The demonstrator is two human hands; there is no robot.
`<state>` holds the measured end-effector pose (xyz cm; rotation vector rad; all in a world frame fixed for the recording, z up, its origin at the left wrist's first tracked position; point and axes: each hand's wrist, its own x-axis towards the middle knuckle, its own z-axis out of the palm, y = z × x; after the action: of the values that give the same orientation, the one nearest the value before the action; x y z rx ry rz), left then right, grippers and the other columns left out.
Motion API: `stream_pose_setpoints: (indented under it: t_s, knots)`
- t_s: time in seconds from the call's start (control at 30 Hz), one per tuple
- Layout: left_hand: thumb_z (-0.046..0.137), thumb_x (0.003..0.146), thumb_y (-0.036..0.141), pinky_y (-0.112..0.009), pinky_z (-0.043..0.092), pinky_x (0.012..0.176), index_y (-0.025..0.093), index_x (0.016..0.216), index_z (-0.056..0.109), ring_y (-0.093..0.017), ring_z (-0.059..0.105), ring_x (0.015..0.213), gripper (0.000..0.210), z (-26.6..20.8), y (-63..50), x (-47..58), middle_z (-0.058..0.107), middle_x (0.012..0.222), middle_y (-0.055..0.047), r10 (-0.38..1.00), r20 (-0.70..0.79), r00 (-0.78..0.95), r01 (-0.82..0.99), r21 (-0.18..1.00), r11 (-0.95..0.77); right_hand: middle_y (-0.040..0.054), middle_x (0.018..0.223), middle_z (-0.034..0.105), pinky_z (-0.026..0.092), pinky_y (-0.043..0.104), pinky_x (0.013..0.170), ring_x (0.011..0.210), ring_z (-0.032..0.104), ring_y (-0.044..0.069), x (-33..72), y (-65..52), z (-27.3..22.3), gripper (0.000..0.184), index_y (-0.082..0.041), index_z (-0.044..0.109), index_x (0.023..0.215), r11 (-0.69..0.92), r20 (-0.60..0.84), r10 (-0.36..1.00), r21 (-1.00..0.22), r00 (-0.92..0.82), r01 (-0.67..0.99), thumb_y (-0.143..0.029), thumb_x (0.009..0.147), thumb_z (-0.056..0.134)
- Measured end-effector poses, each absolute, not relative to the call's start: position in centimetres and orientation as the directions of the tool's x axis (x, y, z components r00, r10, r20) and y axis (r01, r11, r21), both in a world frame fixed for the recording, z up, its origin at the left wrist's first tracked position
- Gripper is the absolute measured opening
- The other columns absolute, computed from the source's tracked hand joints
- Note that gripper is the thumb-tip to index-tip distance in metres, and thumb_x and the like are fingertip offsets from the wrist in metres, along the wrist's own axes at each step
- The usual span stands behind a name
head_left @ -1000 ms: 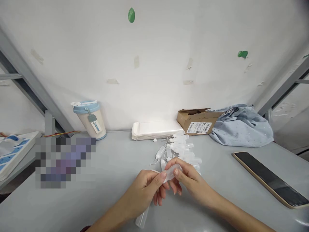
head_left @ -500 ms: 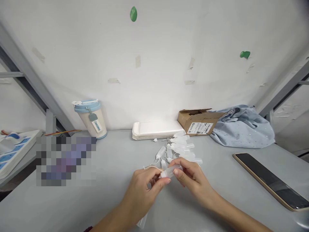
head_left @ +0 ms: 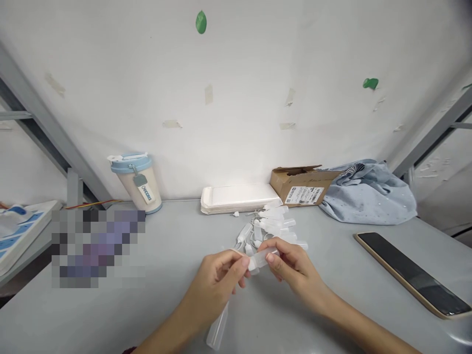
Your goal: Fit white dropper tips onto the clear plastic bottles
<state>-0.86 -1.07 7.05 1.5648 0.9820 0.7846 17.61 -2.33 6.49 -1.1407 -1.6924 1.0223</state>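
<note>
A small translucent plastic tube (head_left: pixel 261 257) with a white cap (head_left: pixel 252 265) is held between my two hands, over the table. My left hand (head_left: pixel 218 276) pinches the capped end between thumb and fingers. Around the other end, the thumb and fingers of my right hand (head_left: pixel 291 261) are closed. Just behind the hands lies a pile of similar capped tubes (head_left: pixel 275 223) with thin white cords tangled among them. Another clear tube (head_left: pixel 217 332) rests on the table beside my left forearm, partly hidden by it.
Against the wall are a stack of white flat boxes (head_left: pixel 239 196), an open cardboard box (head_left: pixel 304 189) and a light blue cloth (head_left: pixel 368 199). A phone (head_left: pixel 411 273) lies at right. A lidded cup (head_left: pixel 138 184) and a power strip (head_left: pixel 25 231) are at left.
My left thumb and fingers have shifted their grip on the white cap. More of the loose tube by my left forearm shows. The whole view has moved slightly.
</note>
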Motion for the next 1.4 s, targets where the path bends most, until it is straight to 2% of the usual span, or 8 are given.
stream_pose_setpoints:
  t_s: [0.3,0.43,0.57,0.7,0.8,0.9,1.07,1.4]
  knots:
    - [0.043,0.089,0.034,-0.021,0.04,0.05,0.016,0.061,0.052,-0.009,0.049,0.05,0.035,6.3,-1.4,-0.7,0.048,0.056,0.003,0.85,0.029,0.526,0.283,0.936,-0.208,-0.0059,0.051,0.038,0.023,0.022,0.044,0.045,0.031,0.007,17.3,-2.3,6.5,0.034,-0.015,0.058,0.077,0.206,0.135,0.959,-0.936,-0.249,0.284,-0.046,0.085,0.048]
    - [0.04,0.09,0.016,-0.024,0.035,0.047,0.015,0.07,0.055,-0.012,0.044,0.051,0.026,5.0,-1.4,-0.9,0.049,0.058,0.0,0.645,0.528,0.553,0.442,0.47,-0.764,-0.0084,0.046,0.028,0.018,0.022,0.042,0.042,0.025,0.007,17.1,-2.1,6.3,0.038,-0.015,0.056,0.072,0.072,0.022,0.978,-0.969,-0.208,0.235,-0.051,0.082,0.05]
    - [0.044,0.087,0.008,-0.026,0.03,0.046,0.014,0.081,0.057,-0.014,0.043,0.052,0.016,4.0,-1.4,-1.0,0.053,0.062,-0.002,0.398,0.671,0.626,0.503,0.043,-0.863,-0.0097,0.044,0.025,0.016,0.022,0.04,0.04,0.022,0.006,17.1,-1.8,6.2,0.042,-0.017,0.047,0.062,-0.049,-0.082,0.97,-0.988,-0.229,0.148,-0.054,0.08,0.051]
    - [0.041,0.091,0.022,-0.027,0.039,0.053,0.015,0.071,0.055,-0.015,0.049,0.058,0.025,4.7,-1.2,-0.6,0.056,0.064,-0.003,0.679,0.497,0.54,0.424,0.535,-0.73,-0.0095,0.045,0.024,0.018,0.021,0.039,0.04,0.022,0.006,17.2,-1.7,6.1,0.044,-0.019,0.039,0.057,-0.055,-0.074,0.971,-0.995,-0.229,0.088,-0.054,0.081,0.05]
    - [0.034,0.091,0.042,-0.027,0.043,0.055,0.016,0.069,0.052,-0.014,0.053,0.055,0.038,6.0,-1.1,-0.3,0.056,0.06,-0.002,0.826,-0.033,0.563,0.254,0.958,-0.135,-0.0082,0.049,0.028,0.022,0.021,0.043,0.044,0.026,0.007,17.3,-1.9,6.1,0.041,-0.017,0.047,0.064,0.073,0.034,0.973,-0.983,-0.228,0.166,-0.051,0.085,0.046]
    - [0.037,0.084,0.056,-0.025,0.041,0.049,0.015,0.077,0.052,-0.012,0.05,0.045,0.044,6.9,-0.9,-0.2,0.053,0.054,0.001,0.731,-0.262,0.631,0.14,0.964,0.224,-0.0069,0.052,0.032,0.022,0.021,0.045,0.048,0.028,0.008,17.3,-2.3,6.2,0.035,-0.016,0.055,0.073,0.217,0.15,0.961,-0.93,-0.232,0.297,-0.045,0.089,0.043]
    - [0.042,0.079,0.061,-0.021,0.033,0.043,0.016,0.064,0.047,-0.008,0.039,0.037,0.048,6.8,-0.7,-0.3,0.04,0.042,0.007,0.79,-0.259,0.555,0.109,0.965,0.239,-0.0022,0.065,0.051,0.031,0.02,0.051,0.057,0.041,0.01,17.2,-2.6,6.7,0.025,-0.016,0.06,0.089,0.387,0.285,0.913,-0.834,-0.294,0.394,-0.036,0.09,0.044]
    - [0.032,0.092,0.036,-0.023,0.027,0.047,0.02,0.057,0.041,-0.01,0.033,0.043,0.039,5.9,-1.7,-0.6,0.034,0.047,0.006,0.866,0.139,0.481,0.455,0.804,-0.382,-0.0035,0.06,0.043,0.027,0.022,0.052,0.056,0.036,0.01,17.4,-2.1,6.7,0.037,-0.016,0.058,0.076,0.281,0.148,0.929,-0.879,-0.339,0.386,-0.045,0.091,0.04]
